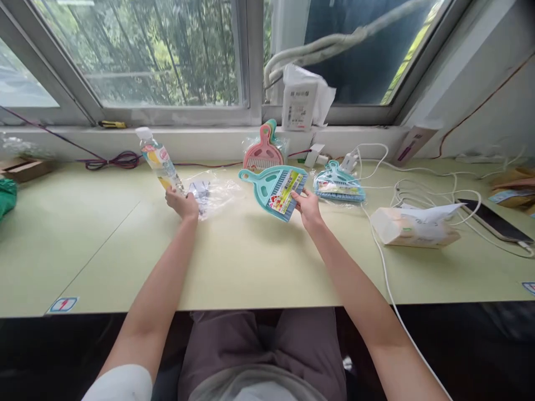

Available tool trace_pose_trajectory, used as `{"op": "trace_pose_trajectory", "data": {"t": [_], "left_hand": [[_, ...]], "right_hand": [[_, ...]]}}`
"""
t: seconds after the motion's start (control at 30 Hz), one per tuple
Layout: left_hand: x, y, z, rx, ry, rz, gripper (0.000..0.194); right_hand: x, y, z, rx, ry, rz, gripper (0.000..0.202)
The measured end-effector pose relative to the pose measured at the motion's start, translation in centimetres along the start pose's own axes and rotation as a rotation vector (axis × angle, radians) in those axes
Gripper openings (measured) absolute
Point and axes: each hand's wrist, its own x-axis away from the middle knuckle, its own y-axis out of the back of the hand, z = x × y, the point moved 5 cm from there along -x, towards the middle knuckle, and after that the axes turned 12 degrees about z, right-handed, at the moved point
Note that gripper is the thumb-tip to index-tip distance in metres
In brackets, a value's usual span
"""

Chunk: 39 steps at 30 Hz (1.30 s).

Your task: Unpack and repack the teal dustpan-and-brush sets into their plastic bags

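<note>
My left hand (182, 204) is wrapped round the lower part of a clear bottle (159, 160) with a white cap and a fruit label, tilted to the left. A crumpled clear plastic bag (217, 194) lies just right of that hand. My right hand (307, 207) grips the right edge of a turquoise dustpan (267, 186) with a brush and a colourful label, its handle pointing left. Behind it, a pink dustpan set (263, 151) in clear wrap leans on the wall. Another turquoise set (338, 184) in wrap lies to the right.
A tissue pack (413, 227), a phone (495, 220) and tangled white cables are on the right of the table (259, 273). Paper packaging (298, 106) and a yellow cutter (112, 124) rest on the sill. A brown box (25, 168) and green bag (6, 197) sit far left.
</note>
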Motion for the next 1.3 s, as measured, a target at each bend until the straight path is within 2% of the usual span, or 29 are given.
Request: {"op": "trace_pose_trajectory", "data": {"t": [0.03,0.07,0.1,0.17,0.27,0.33,0.43,0.53,0.6,0.7,0.77,0.83,0.93,1.03,1.17,1.23,1.3], "left_hand": [[0.7,0.6,-0.8,-0.091,-0.050,-0.114,0.059],[1.5,0.9,-1.9,-0.130,-0.112,-0.159,0.054],[2.2,0.8,-3.0,-0.132,-0.173,-0.138,0.044],[4.0,0.0,-5.5,-0.070,-0.288,-0.006,0.021],[7.6,-2.6,-8.3,0.161,-0.334,0.331,0.019],[10.5,-4.8,-8.8,0.376,-0.217,0.541,0.025],[13.8,-7.5,-8.4,0.554,-0.014,0.730,0.034],[14.9,-9.1,-7.5,0.619,0.173,0.882,0.029],[14.4,-9.1,-7.0,0.633,0.212,0.864,0.027],[13.1,-8.5,-6.7,0.618,0.181,0.758,0.026],[12.3,-8.0,-6.7,0.615,0.133,0.688,0.028],[11.8,-7.7,-6.7,0.630,0.069,0.644,0.030],[11.4,-7.8,-6.6,0.635,0.014,0.671,0.031],[11.4,-8.1,-6.4,0.597,-0.003,0.722,0.032],[11.6,-8.4,-6.5,0.528,-0.061,0.779,0.030],[11.8,-8.6,-6.5,0.481,-0.068,0.822,0.028],[12.2,-8.7,-6.6,0.419,-0.065,0.871,0.028]], "right_hand": [[0.2,-0.2,-0.2,-0.005,0.002,0.010,0.019],[0.3,-0.4,-0.3,-0.009,-0.001,0.018,0.020],[0.5,-0.6,-0.5,-0.012,-0.009,0.025,0.020],[0.8,-1.2,-1.0,-0.014,-0.038,0.027,0.019],[1.2,-2.3,-1.7,-0.027,-0.044,0.053,0.018],[1.4,-2.9,-1.8,-0.038,-0.019,0.093,0.019],[1.7,-3.4,-2.0,-0.018,-0.009,0.151,0.020],[1.6,-3.1,-2.3,0.041,-0.066,0.164,0.017],[1.2,-2.7,-2.4,0.103,-0.104,0.161,0.016],[0.4,-1.6,-2.2,0.302,-0.165,0.164,0.021],[0.0,-0.4,-1.4,0.561,-0.176,0.134,0.024],[-0.3,1.0,-0.1,0.919,-0.138,0.047,0.026],[-0.3,2.6,1.4,1.430,-0.134,-0.073,0.026],[0.1,3.5,1.9,1.687,-0.158,-0.161,0.027],[0.8,2.3,2.9,1.762,0.074,-0.298,0.037],[1.4,0.6,3.2,1.733,0.205,-0.265,0.039],[2.4,-1.7,2.9,1.677,0.321,-0.158,0.033]]}}
